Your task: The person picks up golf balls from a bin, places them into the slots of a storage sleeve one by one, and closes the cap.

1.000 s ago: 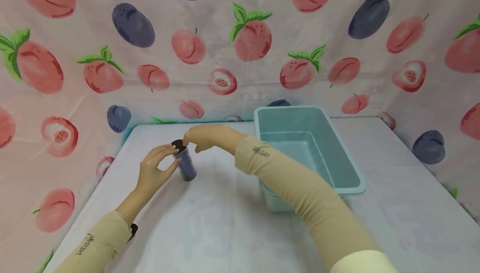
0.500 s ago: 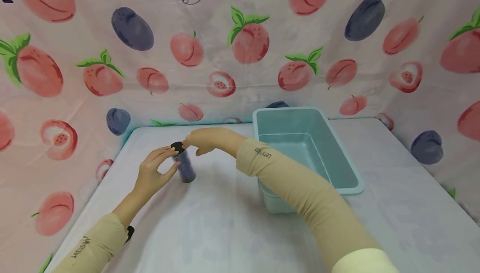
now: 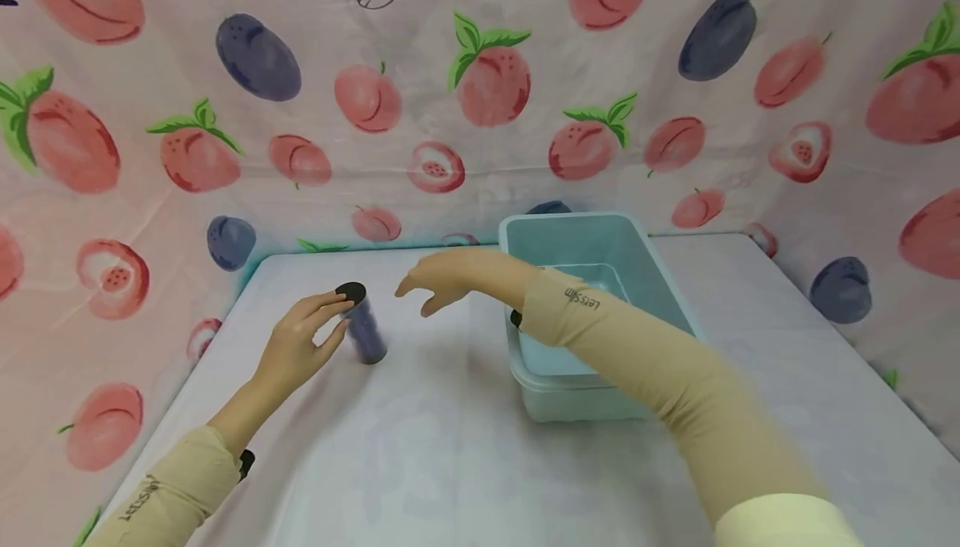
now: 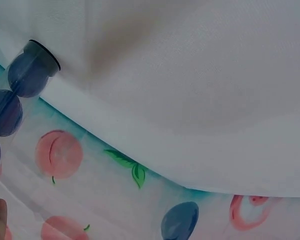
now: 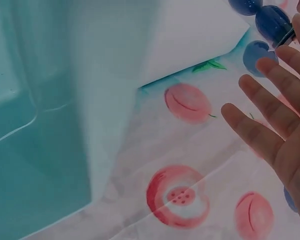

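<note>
A clear tube (image 3: 367, 334) with a black lid (image 3: 351, 291) stands on the table at left of centre in the head view. Dark blue balls (image 4: 27, 75) are stacked inside it, seen in the left wrist view. My left hand (image 3: 298, 343) has its fingertips at the lid, its thumb lower beside the tube. To the right of the tube, my right hand (image 3: 442, 276) hangs in the air with fingers spread and holds nothing. Its spread fingers (image 5: 255, 130) show in the right wrist view, and the tube appears behind them at the upper right corner.
A light blue plastic basin (image 3: 592, 401) stands right of centre; my right forearm (image 3: 637, 338) passes over its near left part. White cloth (image 3: 405, 464) covers the table. Fruit-printed cloth (image 3: 450, 55) hangs behind and along both sides.
My right hand has come away from the tube's lid and moved right, its fingers opening out. My left hand has stayed at the lid, and the tube still stands upright.
</note>
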A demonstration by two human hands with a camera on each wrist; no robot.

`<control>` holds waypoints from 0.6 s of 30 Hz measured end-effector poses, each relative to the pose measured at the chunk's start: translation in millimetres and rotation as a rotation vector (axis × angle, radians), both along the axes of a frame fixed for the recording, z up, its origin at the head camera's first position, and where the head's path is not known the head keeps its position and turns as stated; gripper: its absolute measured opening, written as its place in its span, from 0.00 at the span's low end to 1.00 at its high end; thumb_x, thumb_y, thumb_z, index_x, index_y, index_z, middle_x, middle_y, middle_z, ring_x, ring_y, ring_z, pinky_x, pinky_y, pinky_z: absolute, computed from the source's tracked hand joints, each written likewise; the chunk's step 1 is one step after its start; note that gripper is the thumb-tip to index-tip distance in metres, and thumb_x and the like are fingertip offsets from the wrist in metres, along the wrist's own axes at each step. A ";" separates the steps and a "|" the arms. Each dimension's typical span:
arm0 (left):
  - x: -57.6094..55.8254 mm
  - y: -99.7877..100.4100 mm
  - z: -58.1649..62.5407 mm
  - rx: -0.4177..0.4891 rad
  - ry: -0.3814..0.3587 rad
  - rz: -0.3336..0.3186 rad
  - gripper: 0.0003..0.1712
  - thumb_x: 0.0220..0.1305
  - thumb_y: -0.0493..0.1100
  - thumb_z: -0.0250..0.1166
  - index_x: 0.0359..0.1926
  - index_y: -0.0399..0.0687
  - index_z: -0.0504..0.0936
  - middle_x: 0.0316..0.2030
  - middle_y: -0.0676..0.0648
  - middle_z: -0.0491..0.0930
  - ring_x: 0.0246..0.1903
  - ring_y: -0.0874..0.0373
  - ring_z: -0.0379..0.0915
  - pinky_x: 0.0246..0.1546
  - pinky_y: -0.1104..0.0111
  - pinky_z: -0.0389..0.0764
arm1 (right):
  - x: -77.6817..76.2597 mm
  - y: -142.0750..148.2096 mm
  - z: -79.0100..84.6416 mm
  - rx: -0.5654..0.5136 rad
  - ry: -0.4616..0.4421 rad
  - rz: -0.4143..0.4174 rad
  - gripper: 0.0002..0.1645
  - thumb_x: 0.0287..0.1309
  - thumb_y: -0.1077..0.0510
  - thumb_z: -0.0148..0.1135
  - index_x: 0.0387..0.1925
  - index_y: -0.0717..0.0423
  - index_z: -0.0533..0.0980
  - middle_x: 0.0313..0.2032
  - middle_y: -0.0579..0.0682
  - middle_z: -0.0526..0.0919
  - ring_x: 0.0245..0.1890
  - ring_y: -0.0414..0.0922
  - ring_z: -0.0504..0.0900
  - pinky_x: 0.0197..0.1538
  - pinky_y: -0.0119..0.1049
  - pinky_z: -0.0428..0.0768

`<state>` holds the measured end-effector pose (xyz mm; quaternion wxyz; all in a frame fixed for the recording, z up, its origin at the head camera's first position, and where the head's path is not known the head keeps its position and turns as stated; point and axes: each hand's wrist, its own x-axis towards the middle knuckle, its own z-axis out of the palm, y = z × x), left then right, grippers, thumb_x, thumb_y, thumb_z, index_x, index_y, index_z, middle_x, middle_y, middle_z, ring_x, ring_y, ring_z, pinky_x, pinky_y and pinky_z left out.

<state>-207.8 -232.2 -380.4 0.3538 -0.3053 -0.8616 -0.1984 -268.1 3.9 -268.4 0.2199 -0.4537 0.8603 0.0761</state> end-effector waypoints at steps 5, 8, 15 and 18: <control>-3.4 -0.8 2.3 -0.031 0.006 -0.012 0.18 0.42 0.27 0.72 0.40 0.35 0.84 0.41 0.38 0.82 0.43 0.43 0.78 0.43 0.56 0.78 | 2.1 19.7 1.2 -0.015 -0.017 -0.007 0.33 0.63 0.49 0.57 0.68 0.47 0.62 0.67 0.45 0.67 0.68 0.44 0.63 0.69 0.38 0.63; -6.2 0.1 4.2 -0.046 0.026 -0.038 0.17 0.42 0.28 0.72 0.38 0.37 0.84 0.39 0.39 0.82 0.41 0.45 0.78 0.42 0.57 0.79 | 3.9 31.1 5.1 -0.045 -0.023 -0.003 0.32 0.64 0.50 0.56 0.68 0.50 0.63 0.67 0.46 0.67 0.68 0.44 0.63 0.69 0.38 0.63; -5.2 1.9 5.5 -0.051 0.040 -0.047 0.16 0.40 0.29 0.73 0.36 0.38 0.85 0.35 0.41 0.84 0.37 0.47 0.79 0.42 0.56 0.79 | 17.7 56.4 24.6 -0.118 -0.037 -0.033 0.32 0.64 0.52 0.57 0.67 0.51 0.63 0.67 0.47 0.67 0.69 0.45 0.62 0.69 0.39 0.64; -4.4 4.3 6.6 -0.024 0.028 -0.031 0.15 0.42 0.29 0.72 0.36 0.38 0.85 0.33 0.41 0.84 0.35 0.48 0.79 0.41 0.56 0.79 | 24.6 69.8 31.7 -0.153 -0.019 -0.045 0.31 0.63 0.52 0.57 0.67 0.51 0.65 0.66 0.48 0.68 0.68 0.45 0.64 0.67 0.40 0.66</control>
